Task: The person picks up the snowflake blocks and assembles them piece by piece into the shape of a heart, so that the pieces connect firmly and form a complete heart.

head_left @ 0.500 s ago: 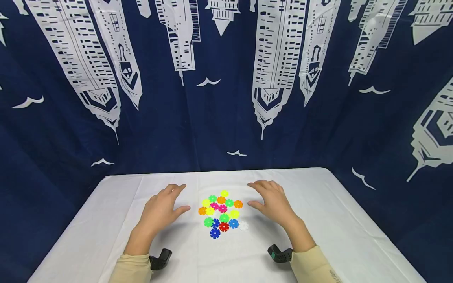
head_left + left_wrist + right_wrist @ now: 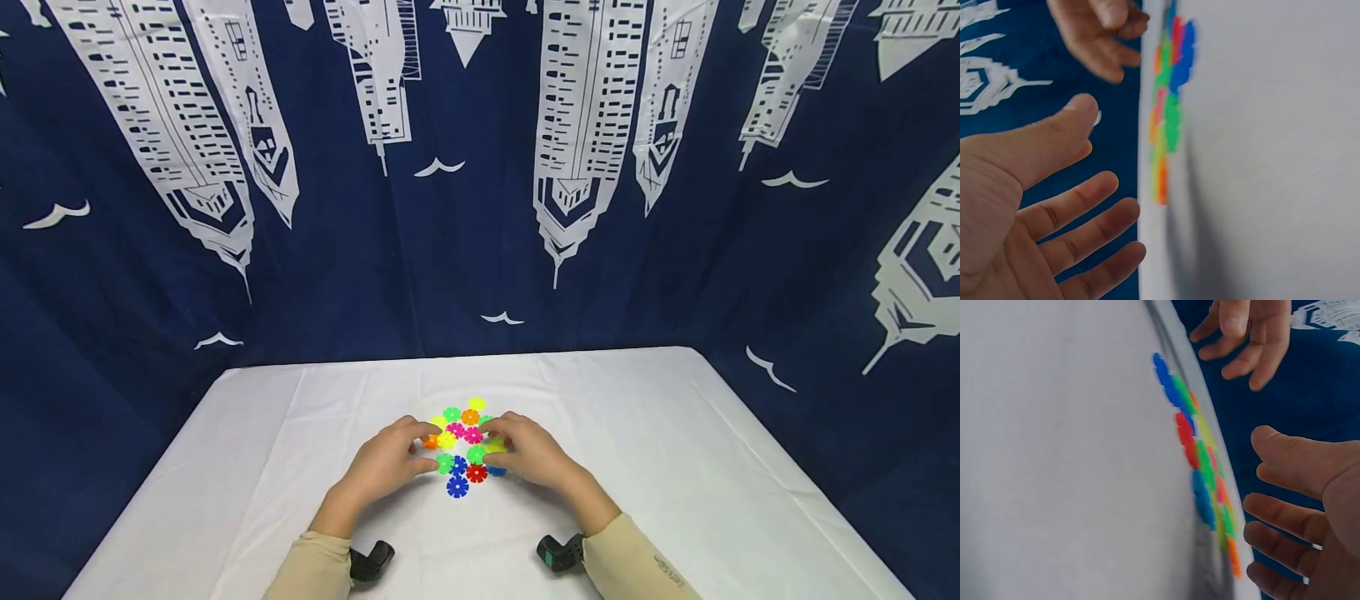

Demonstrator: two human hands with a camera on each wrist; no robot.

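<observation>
A loose cluster of notched, flower-shaped plastic discs lies on the white cloth, among them a dark blue disc (image 2: 457,487), a red disc (image 2: 476,473), a pink disc (image 2: 473,435) and a yellow disc (image 2: 477,404). From the left, my left hand (image 2: 388,457) hovers at the cluster's edge, thumb and fingers apart, near a green disc (image 2: 445,463). My right hand (image 2: 531,450) mirrors it on the other side and hides some discs. Both wrist views show the fingers spread and holding nothing, with the discs (image 2: 1172,119) lower on the cloth.
The white tablecloth (image 2: 225,500) spreads around the cluster. Behind it hangs a dark blue curtain (image 2: 450,267) printed with white buildings and birds. Black wrist devices (image 2: 372,562) are on both forearms, by the beige sleeves (image 2: 311,567).
Both hands have moved inward toward each other, from beside the cluster to over its left and right edges. The discs appear to lie as before.
</observation>
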